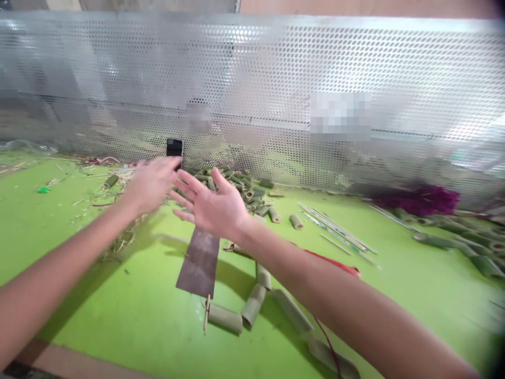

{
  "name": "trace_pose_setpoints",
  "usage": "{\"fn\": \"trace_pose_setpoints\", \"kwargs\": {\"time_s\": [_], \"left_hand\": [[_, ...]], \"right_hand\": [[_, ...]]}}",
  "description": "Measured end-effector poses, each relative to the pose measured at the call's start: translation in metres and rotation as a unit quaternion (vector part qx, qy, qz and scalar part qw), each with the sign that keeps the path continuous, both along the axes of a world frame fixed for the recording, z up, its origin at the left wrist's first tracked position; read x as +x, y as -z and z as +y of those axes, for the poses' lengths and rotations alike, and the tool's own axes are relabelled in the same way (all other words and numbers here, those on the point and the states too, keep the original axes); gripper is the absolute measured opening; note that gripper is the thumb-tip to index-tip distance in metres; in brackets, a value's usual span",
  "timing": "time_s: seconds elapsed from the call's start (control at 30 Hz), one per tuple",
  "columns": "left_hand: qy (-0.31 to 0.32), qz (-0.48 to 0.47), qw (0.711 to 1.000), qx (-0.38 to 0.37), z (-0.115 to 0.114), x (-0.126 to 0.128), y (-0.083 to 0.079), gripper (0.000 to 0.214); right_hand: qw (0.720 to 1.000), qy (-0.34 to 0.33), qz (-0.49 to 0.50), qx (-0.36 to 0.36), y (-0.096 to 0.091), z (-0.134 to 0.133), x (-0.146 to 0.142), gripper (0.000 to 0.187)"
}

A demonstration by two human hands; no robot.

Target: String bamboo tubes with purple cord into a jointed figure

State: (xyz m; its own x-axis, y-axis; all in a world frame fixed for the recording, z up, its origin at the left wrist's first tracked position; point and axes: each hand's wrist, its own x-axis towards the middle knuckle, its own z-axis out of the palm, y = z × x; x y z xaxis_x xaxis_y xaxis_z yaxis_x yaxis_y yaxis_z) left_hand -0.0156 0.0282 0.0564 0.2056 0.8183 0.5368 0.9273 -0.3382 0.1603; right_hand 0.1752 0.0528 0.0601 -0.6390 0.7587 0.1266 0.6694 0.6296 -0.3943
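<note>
Looking forward and down, we face a perforated metal screen [252,95] along the far edge of a green work table [79,295]. Beyond our hands, a heap of cut bamboo tubes [224,181] lies against the screen, and more loose bamboo sections [252,302] sit on the table nearer us, below the hands. Far to the right of the hands is a magenta bundle [414,200]; closer in are thin sticks [335,231] and a red ribbon [335,263] beside our right forearm. A dark rectangular sheet [199,263] lies just below the right hand.

Both hands are empty, with the fingers spread wide. Our left hand [152,184] reaches toward a black phone [174,148] standing upright by the screen; its fingertips overlap the phone in view, so we cannot tell if they touch it. Our right hand [209,205] hovers over the table, palm down, just short of the heap. Straw scraps [118,231] litter the table beneath the left hand.
</note>
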Motion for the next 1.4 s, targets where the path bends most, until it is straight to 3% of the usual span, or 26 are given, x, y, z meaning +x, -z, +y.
{"fn": "trace_pose_setpoints", "kwargs": {"time_s": [0.03,0.07,0.13,0.2,0.23,0.27,0.33,0.37,0.4,0.43,0.57,0.73,0.9,1.13,1.27,1.4], "left_hand": [[-0.047,-0.026,0.998,0.015,0.004,-0.01,-0.002,0.062],[-0.081,-0.046,0.995,0.036,0.004,-0.015,-0.002,0.065],[-0.09,-0.05,0.992,0.079,0.0,-0.015,0.0,0.063],[0.022,0.062,0.997,0.048,-0.005,-0.011,0.005,0.057],[0.021,0.092,0.996,0.005,-0.006,-0.013,0.008,0.055],[-0.049,0.08,0.995,-0.028,-0.005,-0.019,0.01,0.053],[-0.147,0.05,0.986,-0.059,0.0,-0.043,0.015,0.055],[-0.185,0.04,0.98,-0.068,0.003,-0.057,0.017,0.056],[-0.215,0.033,0.973,-0.073,0.006,-0.07,0.018,0.057],[-0.228,0.031,0.97,-0.075,0.008,-0.079,0.02,0.057],[-0.194,0.047,0.976,-0.081,0.01,-0.079,0.027,0.048],[-0.186,0.06,0.977,-0.089,0.011,-0.072,0.037,0.04],[-0.226,0.059,0.97,-0.07,0.016,-0.096,0.04,0.036],[-0.228,0.051,0.97,-0.06,0.021,-0.099,0.038,0.035],[-0.222,0.049,0.972,-0.057,0.021,-0.097,0.04,0.036],[-0.218,0.054,0.973,-0.059,0.021,-0.098,0.043,0.038]], "right_hand": [[0.986,-0.064,0.092,-0.121,-0.001,0.003,-0.003,0.068],[0.943,-0.111,0.192,-0.248,0.0,0.006,-0.008,0.072],[0.81,-0.136,0.364,-0.439,0.004,0.008,-0.024,0.08],[0.709,-0.132,0.453,-0.524,0.008,0.008,-0.047,0.075],[0.69,-0.138,0.456,-0.544,0.009,0.01,-0.058,0.071],[0.686,-0.141,0.444,-0.559,0.01,0.014,-0.068,0.066],[0.715,-0.1,0.403,-0.562,0.009,0.035,-0.085,0.052],[0.754,-0.033,0.382,-0.534,0.007,0.05,-0.091,0.043],[0.8,0.086,0.377,-0.458,0.006,0.069,-0.097,0.037],[0.814,0.154,0.38,-0.411,0.004,0.089,-0.103,0.038],[0.825,0.324,0.371,-0.278,0.004,0.158,-0.139,0.046],[0.809,0.457,0.324,-0.177,0.026,0.183,-0.211,0.045],[0.798,0.514,0.308,-0.072,0.05,0.192,-0.255,0.05],[0.784,0.533,0.317,-0.001,0.064,0.217,-0.254,0.044],[0.789,0.504,0.351,-0.013,0.063,0.219,-0.241,0.044],[0.791,0.446,0.409,-0.09,0.041,0.215,-0.225,0.049]]}}
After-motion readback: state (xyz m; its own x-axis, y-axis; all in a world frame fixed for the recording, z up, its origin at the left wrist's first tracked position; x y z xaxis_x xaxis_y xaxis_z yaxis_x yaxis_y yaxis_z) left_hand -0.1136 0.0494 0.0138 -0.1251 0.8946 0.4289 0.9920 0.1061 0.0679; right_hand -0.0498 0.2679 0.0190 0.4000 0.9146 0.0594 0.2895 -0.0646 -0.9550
